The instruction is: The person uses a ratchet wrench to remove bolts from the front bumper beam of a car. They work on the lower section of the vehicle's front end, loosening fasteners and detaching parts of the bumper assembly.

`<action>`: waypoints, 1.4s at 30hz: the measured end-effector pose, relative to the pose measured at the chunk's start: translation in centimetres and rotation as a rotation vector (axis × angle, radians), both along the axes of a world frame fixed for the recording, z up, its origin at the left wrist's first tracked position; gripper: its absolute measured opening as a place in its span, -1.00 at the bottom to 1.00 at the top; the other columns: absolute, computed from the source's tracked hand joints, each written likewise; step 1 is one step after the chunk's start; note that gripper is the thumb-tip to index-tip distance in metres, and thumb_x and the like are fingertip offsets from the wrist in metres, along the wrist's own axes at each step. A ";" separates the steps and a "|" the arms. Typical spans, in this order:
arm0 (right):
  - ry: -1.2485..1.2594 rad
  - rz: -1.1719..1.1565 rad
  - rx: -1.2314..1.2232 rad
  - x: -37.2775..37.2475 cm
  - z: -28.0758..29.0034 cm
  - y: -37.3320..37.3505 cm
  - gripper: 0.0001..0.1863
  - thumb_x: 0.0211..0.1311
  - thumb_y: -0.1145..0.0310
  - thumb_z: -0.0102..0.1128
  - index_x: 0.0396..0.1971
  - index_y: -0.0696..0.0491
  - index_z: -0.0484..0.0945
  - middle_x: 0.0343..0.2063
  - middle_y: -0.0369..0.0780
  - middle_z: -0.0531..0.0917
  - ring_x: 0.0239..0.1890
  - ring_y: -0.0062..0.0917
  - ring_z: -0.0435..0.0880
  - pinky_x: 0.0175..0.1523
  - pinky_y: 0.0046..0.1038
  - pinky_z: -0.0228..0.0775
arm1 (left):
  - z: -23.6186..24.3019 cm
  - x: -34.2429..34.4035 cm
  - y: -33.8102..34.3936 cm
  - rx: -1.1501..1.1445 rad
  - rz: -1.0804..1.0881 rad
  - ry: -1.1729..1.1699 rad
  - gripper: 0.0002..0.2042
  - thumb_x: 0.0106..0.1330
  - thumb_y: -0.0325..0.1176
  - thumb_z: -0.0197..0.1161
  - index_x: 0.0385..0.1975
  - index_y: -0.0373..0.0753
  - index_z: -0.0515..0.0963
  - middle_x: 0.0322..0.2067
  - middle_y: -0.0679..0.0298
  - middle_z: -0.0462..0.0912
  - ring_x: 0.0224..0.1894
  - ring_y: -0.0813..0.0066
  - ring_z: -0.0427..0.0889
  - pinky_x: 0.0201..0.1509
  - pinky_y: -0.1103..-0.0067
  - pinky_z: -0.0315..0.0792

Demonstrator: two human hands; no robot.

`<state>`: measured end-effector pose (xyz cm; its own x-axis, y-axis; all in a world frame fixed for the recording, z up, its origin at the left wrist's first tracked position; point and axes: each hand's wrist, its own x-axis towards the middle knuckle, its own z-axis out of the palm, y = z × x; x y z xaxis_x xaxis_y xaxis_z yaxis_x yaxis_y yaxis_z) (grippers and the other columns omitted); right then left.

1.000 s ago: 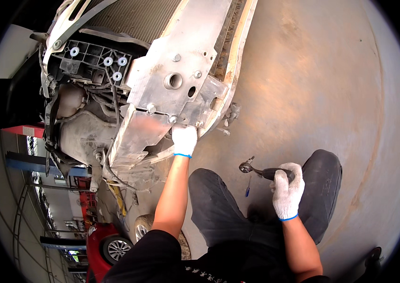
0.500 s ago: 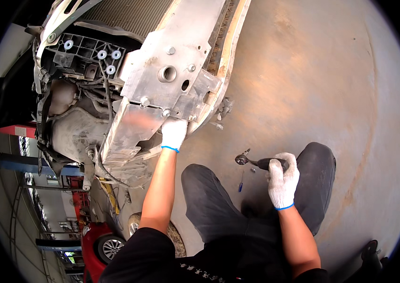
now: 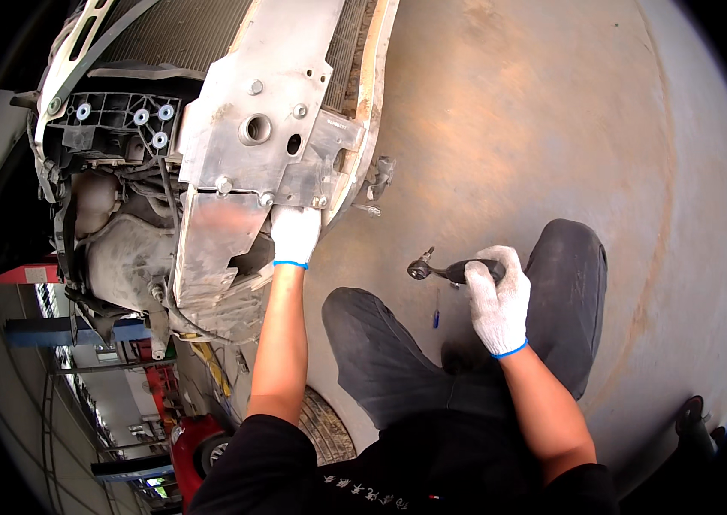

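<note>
My left hand [image 3: 296, 233], in a white knit glove with a blue cuff, reaches up under the lower edge of a bare metal bumper beam [image 3: 282, 56] on the stripped front of a car. Its fingers are hidden behind the metal, beside a dark cutout. Over my right thigh, my gloved right hand [image 3: 500, 300] is closed around the thick black grip of a ratchet wrench [image 3: 456, 272]. The tool's round head points left and carries a short dark stub. Hex bolts [image 3: 223, 184] stand out of the beam above my left hand.
On the floor between my knees lies a blue-handled screwdriver [image 3: 436, 319]. A tyre [image 3: 331, 429] lies by my left elbow. Hoses and a pale plastic tank [image 3: 96, 204] fill the car's open corner. Behind it stands a red car [image 3: 192, 451]. A shoe [image 3: 689, 415] shows at right.
The view has shifted, so the car front sits further left. My right hand has come slightly up with the ratchet wrench, and its fingers have changed position on the grip. My left hand stays under the beam.
</note>
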<state>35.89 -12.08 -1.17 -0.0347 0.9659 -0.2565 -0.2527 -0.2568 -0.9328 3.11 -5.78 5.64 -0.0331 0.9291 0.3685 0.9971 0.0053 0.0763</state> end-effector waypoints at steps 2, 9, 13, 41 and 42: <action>-0.022 0.008 0.031 0.1 -0.2 0.1 -0.82 0.20 0.43 0.24 -0.27 0.17 0.47 -0.59 -0.19 0.64 -0.58 -0.64 0.56 -0.41 -0.54 0.41 | -0.2 -0.2 0.0 -0.022 -0.026 0.161 -0.69 0.32 -0.28 0.16 -0.04 -0.31 0.56 -0.09 -0.01 0.65 -0.03 -0.04 0.58 0.06 0.27 0.44; -0.044 -0.029 0.072 0.2 -0.3 0.3 -0.81 0.21 0.41 0.25 -0.27 0.16 0.47 -0.56 -0.17 0.66 -0.54 -0.61 0.61 -0.38 -0.53 0.44 | -0.3 0.8 0.1 0.085 0.068 0.265 -0.75 0.26 -0.32 0.17 -0.16 -0.31 0.61 -0.16 0.01 0.66 -0.10 -0.01 0.61 -0.01 0.28 0.48; -0.012 -0.021 0.083 0.2 -0.6 0.1 -0.81 0.21 0.39 0.26 -0.28 0.15 0.48 -0.57 -0.17 0.65 -0.54 -0.59 0.61 -0.37 -0.52 0.45 | -0.4 0.5 0.1 0.115 0.040 0.413 -0.79 0.24 -0.35 0.17 -0.22 -0.30 0.63 -0.24 0.01 0.68 -0.21 -0.05 0.63 -0.12 0.29 0.51; -0.054 -0.035 0.121 -0.4 -0.7 0.3 -0.80 0.20 0.38 0.27 -0.28 0.15 0.49 -0.58 -0.16 0.65 -0.57 -0.56 0.61 -0.38 -0.51 0.45 | -1.8 -1.2 -0.1 -0.034 0.147 -0.012 -0.78 0.30 -0.43 0.08 -0.27 -0.47 0.58 -0.28 -0.05 0.69 -0.25 0.08 0.64 -0.14 0.37 0.45; -0.067 -0.035 0.127 -0.3 -0.7 0.4 -0.80 0.20 0.38 0.28 -0.28 0.15 0.49 -0.57 -0.15 0.65 -0.56 -0.56 0.61 -0.38 -0.51 0.45 | -1.5 -1.4 0.0 -0.179 0.175 0.368 -0.78 0.30 -0.42 0.07 -0.25 -0.46 0.59 -0.26 -0.05 0.69 -0.24 0.05 0.64 -0.12 0.36 0.45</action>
<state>35.62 -11.70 -1.91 0.0126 0.9911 -0.1328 -0.1956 -0.1278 -0.9723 1.67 -5.79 4.13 -0.0925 0.9712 0.2194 0.9404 0.1577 -0.3013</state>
